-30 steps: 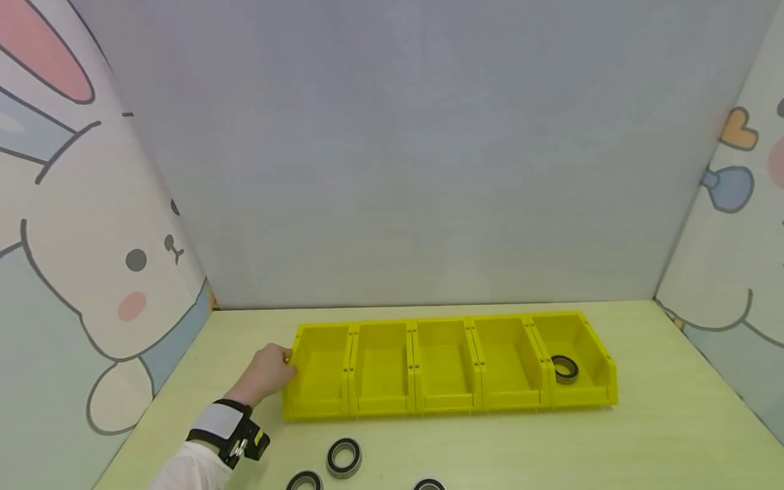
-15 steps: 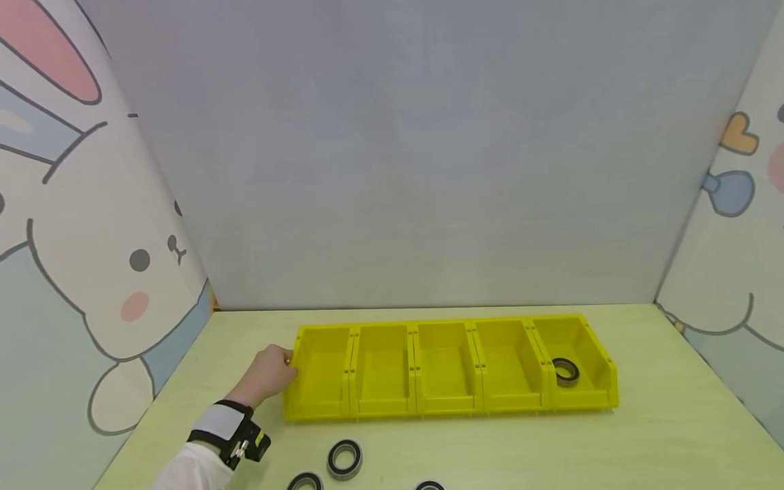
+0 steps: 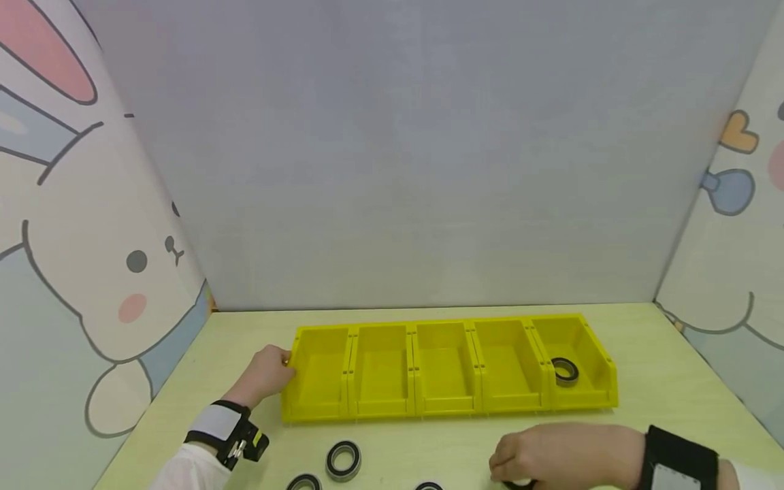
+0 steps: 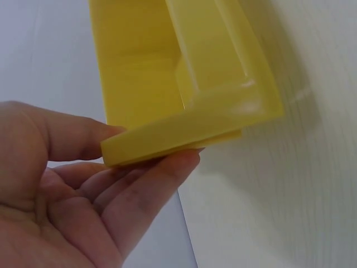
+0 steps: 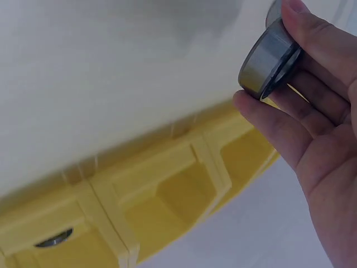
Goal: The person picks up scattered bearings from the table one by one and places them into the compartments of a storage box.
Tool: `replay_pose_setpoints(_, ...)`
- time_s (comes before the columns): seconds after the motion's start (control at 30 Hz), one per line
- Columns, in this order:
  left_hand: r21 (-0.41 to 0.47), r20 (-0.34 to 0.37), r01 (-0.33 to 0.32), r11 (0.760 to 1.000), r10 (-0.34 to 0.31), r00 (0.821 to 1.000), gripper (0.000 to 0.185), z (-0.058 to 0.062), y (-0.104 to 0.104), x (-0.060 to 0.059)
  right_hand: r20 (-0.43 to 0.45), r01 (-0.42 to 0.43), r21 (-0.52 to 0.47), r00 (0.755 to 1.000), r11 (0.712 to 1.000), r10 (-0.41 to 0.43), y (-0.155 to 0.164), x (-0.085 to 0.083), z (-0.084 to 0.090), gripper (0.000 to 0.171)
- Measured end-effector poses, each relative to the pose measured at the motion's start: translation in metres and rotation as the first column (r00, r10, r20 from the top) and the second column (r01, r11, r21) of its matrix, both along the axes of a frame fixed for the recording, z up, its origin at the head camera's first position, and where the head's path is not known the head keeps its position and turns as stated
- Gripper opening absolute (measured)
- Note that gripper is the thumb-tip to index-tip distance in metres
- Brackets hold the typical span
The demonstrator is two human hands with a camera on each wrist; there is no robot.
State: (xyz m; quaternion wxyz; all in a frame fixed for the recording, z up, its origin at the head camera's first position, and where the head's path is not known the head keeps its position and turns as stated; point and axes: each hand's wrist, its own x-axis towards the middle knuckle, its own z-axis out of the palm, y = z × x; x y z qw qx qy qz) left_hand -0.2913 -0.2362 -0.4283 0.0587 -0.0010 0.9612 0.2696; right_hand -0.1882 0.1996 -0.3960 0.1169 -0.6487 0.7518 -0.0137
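Left hand (image 3: 265,373) pinches the end wall of the yellow bin row (image 3: 447,405); right hand (image 3: 554,454), nearer the camera, grips a bearing (image 5: 266,62)

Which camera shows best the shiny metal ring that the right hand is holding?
The right wrist view: the round grey metal bearing ring sits up close, pinched between the right hand's fingers. In the head view the hand covers it almost wholly. The left wrist view shows only the yellow plastic bin.
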Motion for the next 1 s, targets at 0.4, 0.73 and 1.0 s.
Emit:
replay_pose_setpoints(0.4,0.027,0.014,-0.001,1.0,0.0,1.0,0.034,-0.002,-0.003,-0.004,-0.023,0.547,0.136,0.835,0.826,-0.549,0.014,-0.076,0.046,0.049)
replay_pose_setpoints(0.73,0.008,-0.001,0.004,1.0,-0.004,1.0,0.036,-0.004,-0.003,-0.005,-0.093,0.562,0.019,0.824,0.827,-0.559,0.02,-0.122,0.004,0.052)
replay_pose_setpoints(1.0,0.003,-0.012,-0.003,1.0,0.003,1.0,0.031,-0.004,-0.002,-0.005,-0.09,0.566,-0.028,0.819,0.824,-0.566,0.02,-0.147,-0.034,0.043)
